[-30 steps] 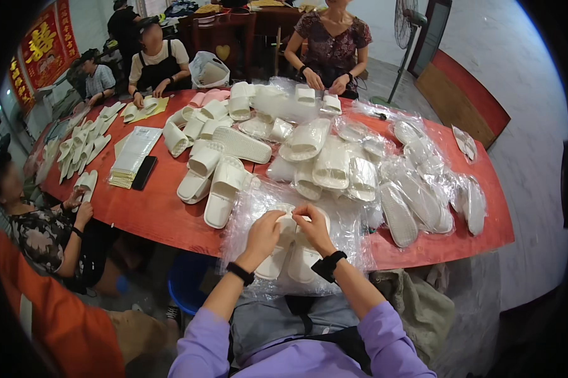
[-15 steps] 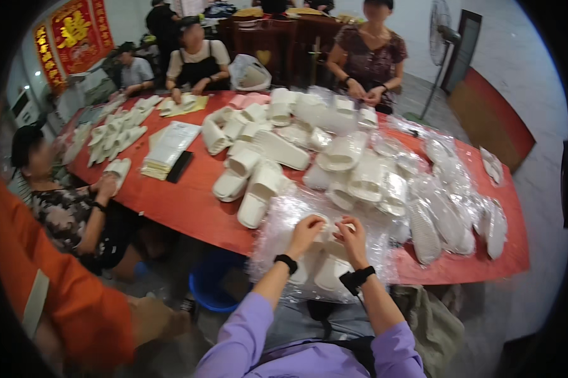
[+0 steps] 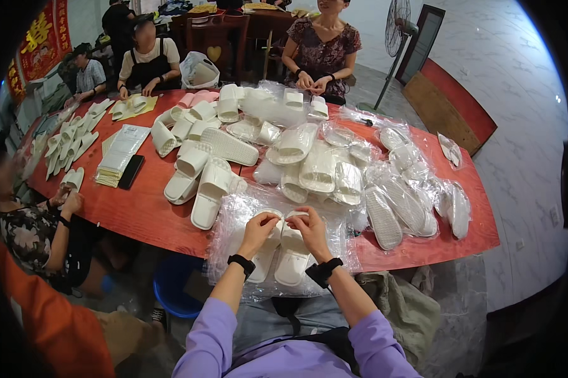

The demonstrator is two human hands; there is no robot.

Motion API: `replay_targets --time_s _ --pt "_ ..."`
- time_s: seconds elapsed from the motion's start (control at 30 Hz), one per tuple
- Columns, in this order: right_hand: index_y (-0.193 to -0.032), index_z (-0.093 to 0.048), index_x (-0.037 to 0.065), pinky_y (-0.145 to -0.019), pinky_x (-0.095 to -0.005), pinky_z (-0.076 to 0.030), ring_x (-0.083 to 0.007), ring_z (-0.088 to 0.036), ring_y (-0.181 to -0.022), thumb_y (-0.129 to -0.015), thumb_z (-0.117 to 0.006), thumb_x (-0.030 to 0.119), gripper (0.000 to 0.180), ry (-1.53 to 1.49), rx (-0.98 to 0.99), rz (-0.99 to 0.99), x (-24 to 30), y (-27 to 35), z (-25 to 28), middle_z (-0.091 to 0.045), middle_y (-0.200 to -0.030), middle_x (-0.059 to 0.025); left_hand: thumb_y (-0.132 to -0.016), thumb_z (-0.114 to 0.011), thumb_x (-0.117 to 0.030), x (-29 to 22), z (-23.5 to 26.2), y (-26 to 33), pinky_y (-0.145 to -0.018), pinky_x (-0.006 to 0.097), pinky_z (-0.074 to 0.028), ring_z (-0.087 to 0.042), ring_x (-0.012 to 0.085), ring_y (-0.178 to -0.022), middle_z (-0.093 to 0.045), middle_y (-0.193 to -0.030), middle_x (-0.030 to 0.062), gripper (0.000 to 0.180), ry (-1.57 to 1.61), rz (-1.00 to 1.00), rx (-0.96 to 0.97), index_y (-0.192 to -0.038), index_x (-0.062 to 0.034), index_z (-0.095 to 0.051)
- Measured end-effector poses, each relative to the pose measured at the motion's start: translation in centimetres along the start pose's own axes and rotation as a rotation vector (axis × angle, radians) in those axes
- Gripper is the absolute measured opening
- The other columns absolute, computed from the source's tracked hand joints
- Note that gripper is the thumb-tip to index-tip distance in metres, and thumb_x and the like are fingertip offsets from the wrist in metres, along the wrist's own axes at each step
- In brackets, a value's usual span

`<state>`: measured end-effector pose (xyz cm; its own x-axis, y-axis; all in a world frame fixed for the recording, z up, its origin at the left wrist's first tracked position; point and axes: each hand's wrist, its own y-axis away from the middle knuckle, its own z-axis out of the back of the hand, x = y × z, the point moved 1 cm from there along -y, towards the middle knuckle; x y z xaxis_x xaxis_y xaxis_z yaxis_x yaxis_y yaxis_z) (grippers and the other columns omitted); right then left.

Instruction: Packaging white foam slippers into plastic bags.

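Observation:
A pair of white slippers, the left slipper [image 3: 262,263] and the right slipper [image 3: 292,264], lies side by side on a stack of clear plastic bags [image 3: 224,249] at the near edge of the table. Over the left slipper's strap is my left hand [image 3: 262,230], its thumb and fingers pinched together. My right hand [image 3: 309,232] is over the other strap, also in a pinch, its fingertips close to the left ones. Whatever the fingertips hold, if anything, is too small to make out. Dark bands circle both wrists.
Beyond my hands rises a heap of bagged white slippers [image 3: 318,165]; more bagged ones [image 3: 400,205] lie right. Loose slippers [image 3: 213,189], a black phone [image 3: 131,172] and flat packs [image 3: 121,154] are left. A blue bin [image 3: 177,286] stands below. Co-workers sit around the red table [image 3: 164,217].
The whole view has shifted, so the table and slippers sit further left in the picture. My right hand's fingers have drawn in from slightly spread to a pinch, nearer the left hand.

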<state>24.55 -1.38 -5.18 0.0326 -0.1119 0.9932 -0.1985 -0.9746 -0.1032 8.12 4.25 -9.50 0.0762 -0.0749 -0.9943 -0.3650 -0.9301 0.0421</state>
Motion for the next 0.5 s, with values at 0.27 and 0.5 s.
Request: replay_targets --time_s 0.27,0.5 --pt "-0.097 -0.064 0.004 -0.068 -0.022 -0.048 -0.008 -0.061 -0.079 -0.088 -0.067 0.01 0.011 0.082 -0.114 -0.04 -2.5 0.5 0.1 -0.067 -0.089 -0.0006 -0.087 -0.066 -0.011 0.1 -0.2 0.1 -0.071 0.024 -0.047 -0.059 0.0099 -0.08 -0.067 -0.09 0.0038 0.014 -0.04 -0.066 0.015 -0.096 -0.0009 -0.07" --pt "-0.097 -0.064 0.005 -0.067 -0.0202 -0.047 -0.0057 -0.06 -0.079 -0.087 -0.068 0.011 0.012 0.022 -0.094 -0.101 -2.6 1.0 -0.1 -0.065 -0.088 0.0012 -0.086 -0.067 -0.01 0.8 0.1 0.0 -0.072 0.024 -0.047 -0.06 0.0122 -0.08 -0.065 -0.09 0.0052 0.014 -0.091 -0.122 0.038 -0.096 -0.0014 -0.07"
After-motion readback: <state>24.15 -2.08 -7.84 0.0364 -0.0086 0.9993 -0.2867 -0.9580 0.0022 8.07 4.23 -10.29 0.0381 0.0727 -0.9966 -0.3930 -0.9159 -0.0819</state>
